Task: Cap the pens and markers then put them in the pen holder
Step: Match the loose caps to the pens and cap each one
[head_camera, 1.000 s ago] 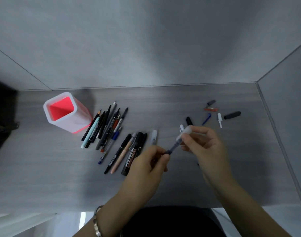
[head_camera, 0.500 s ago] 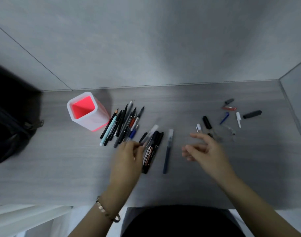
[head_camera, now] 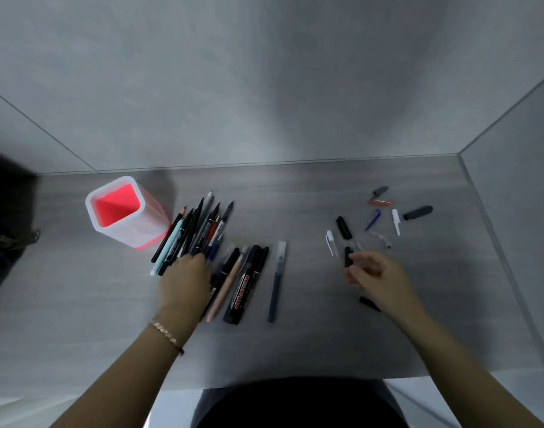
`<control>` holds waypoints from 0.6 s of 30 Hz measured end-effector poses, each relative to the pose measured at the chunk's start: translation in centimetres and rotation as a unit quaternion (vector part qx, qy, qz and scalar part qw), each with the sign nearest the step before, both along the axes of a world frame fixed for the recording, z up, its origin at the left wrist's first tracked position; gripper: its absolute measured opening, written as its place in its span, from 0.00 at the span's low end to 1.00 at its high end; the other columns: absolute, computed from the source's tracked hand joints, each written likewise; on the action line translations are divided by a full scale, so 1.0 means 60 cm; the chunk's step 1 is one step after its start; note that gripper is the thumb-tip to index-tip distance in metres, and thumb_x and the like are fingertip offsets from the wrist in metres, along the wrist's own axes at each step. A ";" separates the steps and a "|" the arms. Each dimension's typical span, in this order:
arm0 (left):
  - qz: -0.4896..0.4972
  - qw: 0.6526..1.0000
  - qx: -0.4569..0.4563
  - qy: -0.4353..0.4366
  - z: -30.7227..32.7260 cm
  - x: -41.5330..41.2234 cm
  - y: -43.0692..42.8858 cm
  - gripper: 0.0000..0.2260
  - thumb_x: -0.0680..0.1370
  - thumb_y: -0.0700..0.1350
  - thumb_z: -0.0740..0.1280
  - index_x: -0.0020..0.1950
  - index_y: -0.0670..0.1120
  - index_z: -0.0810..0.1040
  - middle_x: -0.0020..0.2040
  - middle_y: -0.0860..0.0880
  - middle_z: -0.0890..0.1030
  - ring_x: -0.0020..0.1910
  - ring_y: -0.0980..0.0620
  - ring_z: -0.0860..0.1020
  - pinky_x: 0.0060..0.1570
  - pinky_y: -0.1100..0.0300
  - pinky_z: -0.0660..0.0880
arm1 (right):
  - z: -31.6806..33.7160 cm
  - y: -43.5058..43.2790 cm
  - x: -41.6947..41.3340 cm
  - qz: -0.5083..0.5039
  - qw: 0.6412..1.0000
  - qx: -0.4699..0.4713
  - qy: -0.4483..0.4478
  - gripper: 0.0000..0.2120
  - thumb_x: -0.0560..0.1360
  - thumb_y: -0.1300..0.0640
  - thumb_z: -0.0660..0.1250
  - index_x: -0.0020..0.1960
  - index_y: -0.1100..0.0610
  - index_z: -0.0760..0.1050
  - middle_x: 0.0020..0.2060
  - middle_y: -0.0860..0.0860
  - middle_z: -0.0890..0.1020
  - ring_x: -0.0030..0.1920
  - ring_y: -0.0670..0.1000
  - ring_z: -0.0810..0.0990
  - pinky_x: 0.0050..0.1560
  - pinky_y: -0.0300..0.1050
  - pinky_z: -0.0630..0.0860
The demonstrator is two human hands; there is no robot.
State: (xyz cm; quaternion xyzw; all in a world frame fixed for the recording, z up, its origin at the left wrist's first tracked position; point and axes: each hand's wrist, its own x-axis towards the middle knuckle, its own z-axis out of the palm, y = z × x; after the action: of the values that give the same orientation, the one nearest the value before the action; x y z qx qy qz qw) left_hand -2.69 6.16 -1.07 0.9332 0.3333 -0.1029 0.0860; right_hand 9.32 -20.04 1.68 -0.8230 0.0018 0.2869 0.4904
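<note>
Zero in pen holder [head_camera: 95, 211]; one pen [head_camera: 276, 282] capped, centre; left hand [head_camera: 184, 282] on pile [head_camera: 199, 230], right hand [head_camera: 378, 276] by caps [head_camera: 417, 213], both grips unclear.

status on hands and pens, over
Left hand on the pen pile, grip blurred. Right hand at a black cap, grip unclear. Pen holder empty. Nothing blocking.

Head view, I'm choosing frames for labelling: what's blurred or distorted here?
Head view: left hand smeared by motion blur, right hand soft at its fingers. Head view: whiteboard marker print sharp and legible. Head view: wide-angle lens splays the wall seams and table edges.
</note>
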 end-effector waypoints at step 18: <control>0.140 0.879 -0.388 -0.240 0.128 0.043 -0.123 0.06 0.77 0.42 0.62 0.40 0.50 0.71 0.37 0.45 0.78 0.33 0.54 0.73 0.32 0.65 0.68 | -0.061 0.035 0.182 0.016 0.946 -0.282 -0.160 0.14 0.74 0.61 0.64 0.58 0.64 0.73 0.55 0.61 0.80 0.54 0.59 0.78 0.52 0.47 0.74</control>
State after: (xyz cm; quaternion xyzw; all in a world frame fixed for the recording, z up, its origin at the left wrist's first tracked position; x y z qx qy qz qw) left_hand -0.10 -1.20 6.63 0.7649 0.3630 0.0160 0.5319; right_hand 20.24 -17.94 -1.99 -0.9626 -0.0093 0.1467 0.2275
